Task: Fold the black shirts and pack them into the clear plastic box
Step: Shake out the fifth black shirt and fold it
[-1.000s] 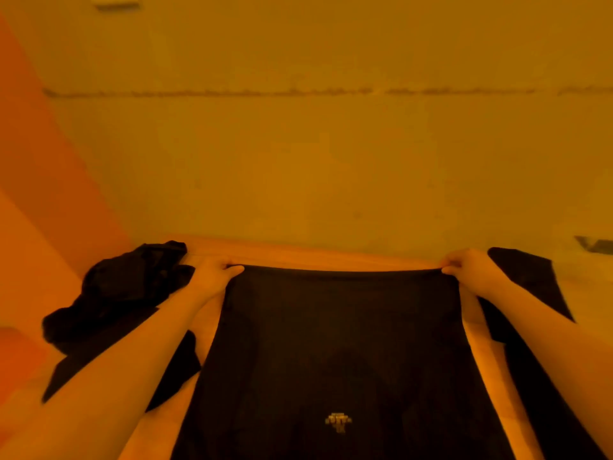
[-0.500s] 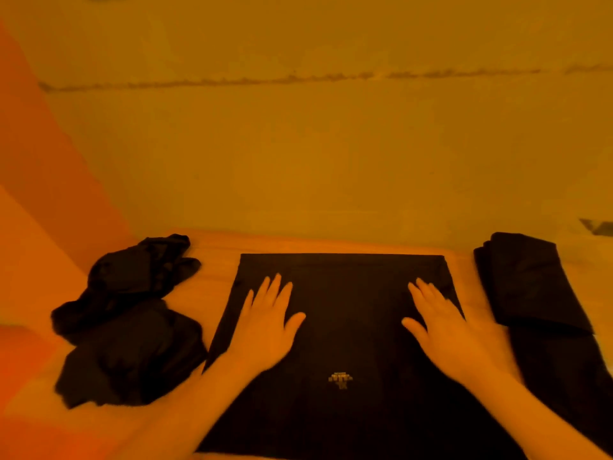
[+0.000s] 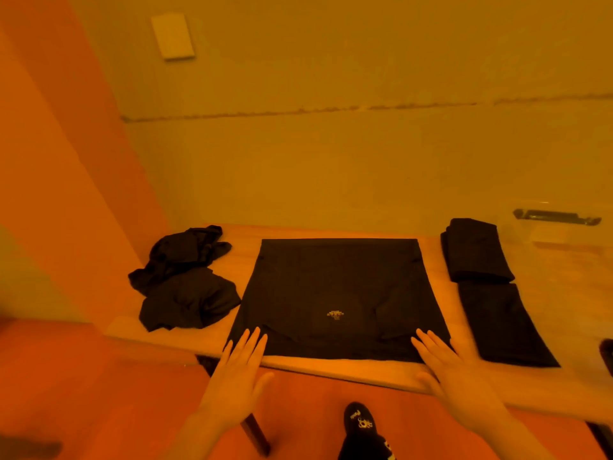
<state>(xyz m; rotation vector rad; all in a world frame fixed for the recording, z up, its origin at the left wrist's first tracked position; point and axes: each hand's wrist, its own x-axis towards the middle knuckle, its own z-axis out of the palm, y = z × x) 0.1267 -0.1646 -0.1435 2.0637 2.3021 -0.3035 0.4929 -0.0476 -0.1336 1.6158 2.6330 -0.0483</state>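
Observation:
A black shirt [image 3: 335, 287] with a small gold logo lies flat and spread in the middle of the wooden table [image 3: 348, 368]. My left hand [image 3: 237, 376] lies flat with straight fingers at the shirt's near left corner. My right hand [image 3: 454, 373] lies flat at its near right corner. Both hold nothing. A heap of crumpled black shirts [image 3: 185, 280] sits to the left. Two folded black shirts [image 3: 474, 250] lie to the right, one behind the other. The clear plastic box [image 3: 560, 234] shows faintly at the far right.
The table's near edge runs just under my hands. A table leg [image 3: 255, 433] and my foot in a black sock [image 3: 360, 426] are below it on the orange floor. A wall stands behind the table, with a plate [image 3: 172, 36] on it.
My hands let go of the shirt's far edge, pressed flat on its middle, then slid back to its near corners. The view pulled back and the shirt now lies smooth.

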